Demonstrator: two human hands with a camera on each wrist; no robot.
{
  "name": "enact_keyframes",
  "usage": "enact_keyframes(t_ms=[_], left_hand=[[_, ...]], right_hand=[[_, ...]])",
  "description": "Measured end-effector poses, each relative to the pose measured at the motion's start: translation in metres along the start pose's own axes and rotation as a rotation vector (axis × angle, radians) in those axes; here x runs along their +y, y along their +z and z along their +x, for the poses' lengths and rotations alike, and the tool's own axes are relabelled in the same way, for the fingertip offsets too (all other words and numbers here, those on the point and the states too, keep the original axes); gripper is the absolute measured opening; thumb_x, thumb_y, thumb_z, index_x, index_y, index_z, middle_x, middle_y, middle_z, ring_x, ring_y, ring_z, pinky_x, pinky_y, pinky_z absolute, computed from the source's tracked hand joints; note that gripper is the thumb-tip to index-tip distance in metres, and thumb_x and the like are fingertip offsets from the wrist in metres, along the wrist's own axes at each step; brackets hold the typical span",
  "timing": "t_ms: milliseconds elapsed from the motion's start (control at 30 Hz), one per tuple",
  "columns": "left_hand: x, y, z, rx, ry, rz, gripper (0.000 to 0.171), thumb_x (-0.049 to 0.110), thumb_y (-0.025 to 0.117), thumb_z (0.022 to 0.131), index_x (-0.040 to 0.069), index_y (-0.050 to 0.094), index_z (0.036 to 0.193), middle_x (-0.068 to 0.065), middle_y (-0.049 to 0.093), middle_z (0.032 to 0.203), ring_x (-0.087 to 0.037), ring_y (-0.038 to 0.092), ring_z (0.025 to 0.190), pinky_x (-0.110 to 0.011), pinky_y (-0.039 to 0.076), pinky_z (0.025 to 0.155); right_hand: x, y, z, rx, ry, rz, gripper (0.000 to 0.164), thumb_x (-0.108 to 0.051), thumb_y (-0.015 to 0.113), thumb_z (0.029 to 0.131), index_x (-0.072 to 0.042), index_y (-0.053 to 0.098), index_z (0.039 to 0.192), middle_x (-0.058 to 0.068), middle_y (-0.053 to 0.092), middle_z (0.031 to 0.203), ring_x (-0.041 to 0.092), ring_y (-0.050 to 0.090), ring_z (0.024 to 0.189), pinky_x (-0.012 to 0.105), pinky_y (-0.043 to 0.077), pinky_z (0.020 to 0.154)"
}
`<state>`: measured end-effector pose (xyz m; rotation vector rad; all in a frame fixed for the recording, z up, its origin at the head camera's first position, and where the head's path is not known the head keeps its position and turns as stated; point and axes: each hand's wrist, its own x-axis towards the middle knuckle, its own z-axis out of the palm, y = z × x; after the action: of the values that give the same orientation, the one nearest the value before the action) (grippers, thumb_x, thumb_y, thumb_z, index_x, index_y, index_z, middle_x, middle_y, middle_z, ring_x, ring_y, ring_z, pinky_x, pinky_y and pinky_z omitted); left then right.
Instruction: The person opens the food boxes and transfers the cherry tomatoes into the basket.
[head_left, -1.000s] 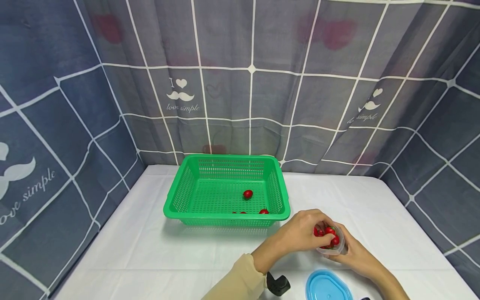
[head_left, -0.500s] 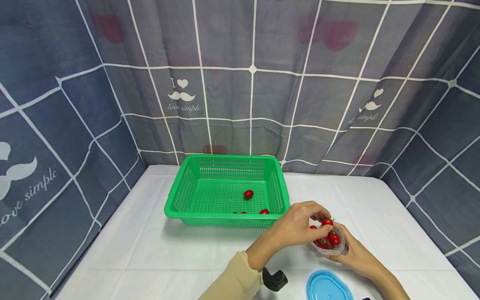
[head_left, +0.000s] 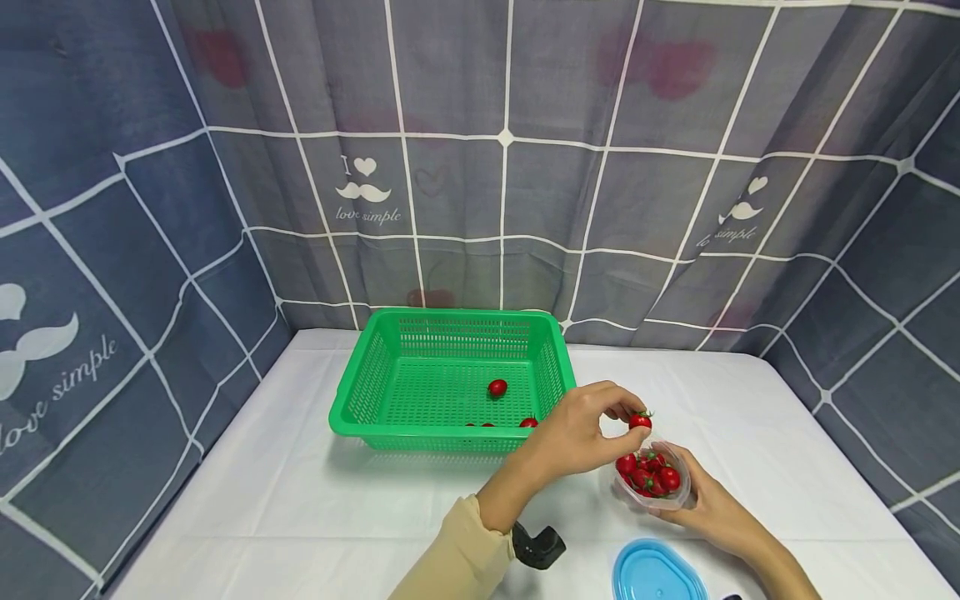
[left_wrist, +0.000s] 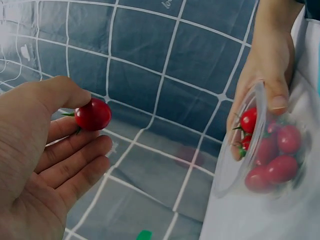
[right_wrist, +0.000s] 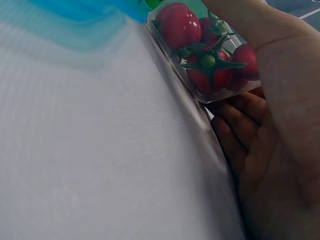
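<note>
My left hand [head_left: 577, 429] pinches a cherry tomato [head_left: 640, 421] between thumb and fingers, above and just left of a clear plastic container. In the left wrist view the tomato [left_wrist: 93, 114] shows its green stem toward the palm. The clear container [head_left: 678, 498] stands on the table with several red cherry tomatoes [head_left: 648, 477] inside. Around its right side curls my right hand [head_left: 712, 504], thumb in front and fingers behind. The right wrist view shows the tomatoes [right_wrist: 210, 67] through the container wall, close to the right hand [right_wrist: 280, 130].
A green basket [head_left: 450, 432] at the back middle holds several cherry tomatoes. Near the front edge lies a blue lid [head_left: 656, 571], below the container. A black object [head_left: 540, 547] shows beside the left sleeve. Grid-patterned curtains [head_left: 457, 192] enclose the white table [head_left: 300, 517].
My left hand has lifted one cherry tomato out of the container and moved it up and left. The right hand and container have stayed nearly in place.
</note>
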<state>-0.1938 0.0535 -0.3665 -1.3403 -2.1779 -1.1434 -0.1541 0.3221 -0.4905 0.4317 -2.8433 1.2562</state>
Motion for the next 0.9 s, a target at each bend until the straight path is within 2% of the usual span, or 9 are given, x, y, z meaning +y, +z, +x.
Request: enact_keyframes(t_ms=[267,500,600,700,833,900], left_hand=[[-0.004,-0.012,-0.001,0.053,-0.022,-0.021,0.014,0.012,0.076,0.092,0.007,0.071,0.103,-0.002,0.073,0.097,-0.013,0.069,0.087,-0.010,0.051,0.086],[-0.010,-0.026,-0.003,0.095,-0.091,-0.059,0.016,0.014,0.078,0.090,0.007,0.071,0.103,-0.002,0.074,0.095,-0.010,0.069,0.086,-0.012,0.054,0.082],[-0.012,-0.032,-0.004,0.119,-0.107,-0.078,0.017,0.014,0.079,0.090,0.006,0.071,0.102,-0.003,0.074,0.096,-0.014,0.071,0.086,-0.014,0.055,0.083],[-0.015,-0.037,-0.006,0.144,-0.115,-0.091,0.017,0.013,0.079,0.090,0.006,0.070,0.102,-0.003,0.074,0.096,-0.018,0.072,0.087,-0.017,0.056,0.084],[-0.018,-0.043,-0.008,0.166,-0.140,-0.086,0.016,0.014,0.078,0.091,0.007,0.070,0.103,-0.002,0.073,0.097,-0.017,0.072,0.087,-0.019,0.057,0.085],[-0.019,-0.046,-0.008,0.173,-0.152,-0.076,0.016,0.015,0.078,0.091,0.008,0.070,0.103,-0.001,0.073,0.098,-0.016,0.072,0.087,-0.019,0.057,0.085]], right_hand=[[-0.001,0.000,0.001,-0.002,0.012,0.017,0.087,-0.034,0.086,0.083,-0.023,0.037,0.155,0.012,0.049,0.153,-0.026,0.028,0.123,0.081,0.033,0.101],[0.000,0.001,0.001,-0.005,0.026,0.020,0.087,-0.035,0.086,0.083,-0.022,0.037,0.154,0.013,0.047,0.154,-0.026,0.027,0.124,0.081,0.031,0.103],[0.000,0.001,0.001,-0.006,0.036,0.009,0.088,-0.036,0.086,0.083,-0.024,0.037,0.155,0.013,0.046,0.155,-0.022,0.028,0.127,0.082,0.030,0.103],[-0.001,0.000,0.002,-0.007,0.046,0.001,0.089,-0.037,0.086,0.083,-0.024,0.036,0.155,0.012,0.045,0.156,-0.006,0.035,0.136,0.082,0.030,0.103],[-0.002,0.000,0.003,-0.013,0.058,0.004,0.090,-0.036,0.086,0.082,-0.023,0.036,0.155,0.014,0.044,0.156,0.031,0.037,0.145,0.082,0.028,0.104],[-0.003,0.000,0.004,-0.016,0.065,0.003,0.091,-0.036,0.086,0.082,-0.022,0.035,0.156,0.015,0.044,0.157,0.043,0.036,0.144,0.083,0.028,0.103]])
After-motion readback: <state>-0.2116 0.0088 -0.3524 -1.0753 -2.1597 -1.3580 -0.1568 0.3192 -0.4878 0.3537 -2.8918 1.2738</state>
